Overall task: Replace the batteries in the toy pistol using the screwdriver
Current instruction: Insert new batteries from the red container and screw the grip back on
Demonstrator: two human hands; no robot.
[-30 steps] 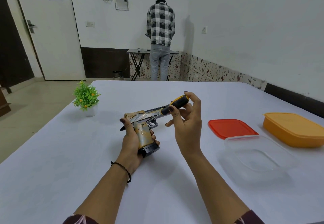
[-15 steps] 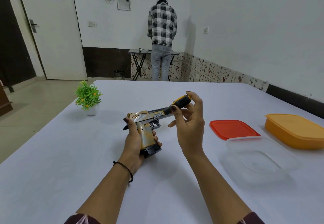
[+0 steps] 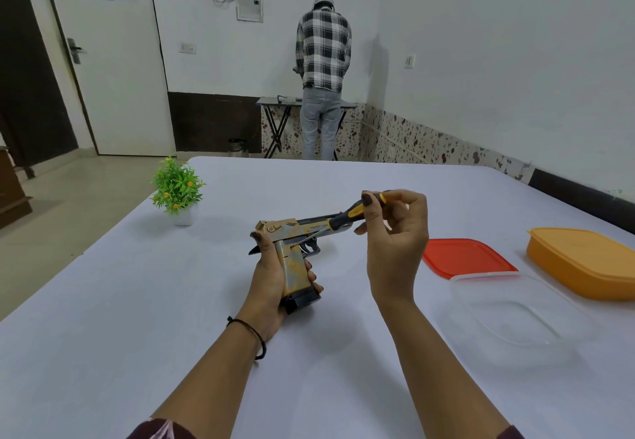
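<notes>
A gold and grey toy pistol (image 3: pixel 292 260) with a black base is held above the white table, its barrel pointing right. My left hand (image 3: pixel 271 284) grips its handle from the left. My right hand (image 3: pixel 395 243) pinches the black and yellow handle of a screwdriver (image 3: pixel 347 217) between thumb and fingers. The thin shaft slants down to the left, and its tip touches the upper part of the pistol's grip.
A small green plant (image 3: pixel 177 188) in a white pot stands at the table's left edge. To the right lie a red lid (image 3: pixel 464 256), a clear plastic container (image 3: pixel 512 311) and an orange lidded box (image 3: pixel 584 260). A person in a checked shirt (image 3: pixel 323 74) stands at the far wall.
The pistol and both hands stay almost in place. My right fingers have shifted on the screwdriver handle, as if turning it.
</notes>
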